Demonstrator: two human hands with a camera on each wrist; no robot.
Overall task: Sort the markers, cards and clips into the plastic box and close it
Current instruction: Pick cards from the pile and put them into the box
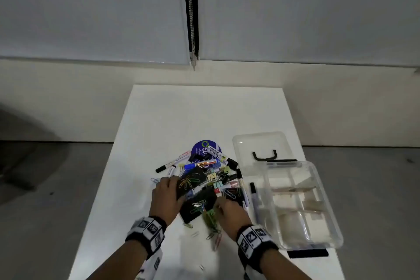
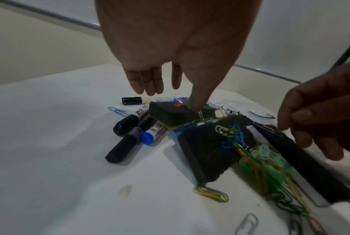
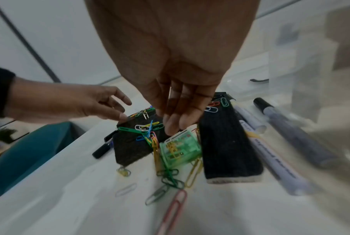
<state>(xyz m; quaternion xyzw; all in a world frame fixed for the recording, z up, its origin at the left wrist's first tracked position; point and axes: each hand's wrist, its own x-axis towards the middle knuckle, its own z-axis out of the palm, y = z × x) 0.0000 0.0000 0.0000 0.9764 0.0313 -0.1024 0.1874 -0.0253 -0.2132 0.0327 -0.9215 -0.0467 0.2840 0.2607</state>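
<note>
Step in hand: judged to be early sorting; both hands work at the pile [image 1: 204, 179] on the table [image 1: 159, 120], and the box [image 1: 295, 200] holds almost nothing yet.
Box: clear, compartmented, open, at the right of the pile; its lid [image 1: 261, 145] lies flat behind it. One marker [image 1: 254, 198] lies along its left wall.
Pile: markers, black erasers, paper clips [image 3: 166, 173], binder clips and a round blue card [image 1: 205, 146], all mixed and touching.
Left hand [image 1: 167, 195]: fingers nearly straight and spread, gripping nothing; the thumb tip presses on the upper eraser [image 2: 170, 112] among the clips stuck to it.
Right hand [image 1: 229, 210]: fingers together and pointing down, tips at the top edge of a green clip case [image 3: 180, 147]. The wrist view does not show whether they pinch it or only touch it.
Key relation: the case lies directly under the right fingertips, wedged between two erasers [image 3: 136, 143] [image 3: 228, 147], with a chain of clips hanging from it toward the near table edge. The box lies to the right of that hand, so the right hand is the nearer one for the transfer.
Long axis: the right eraser and the markers beside it run near to far, parallel to the box's left wall.
Risk: clips cling to the erasers and to each other, so a lift would probably drag a chain along.
</note>
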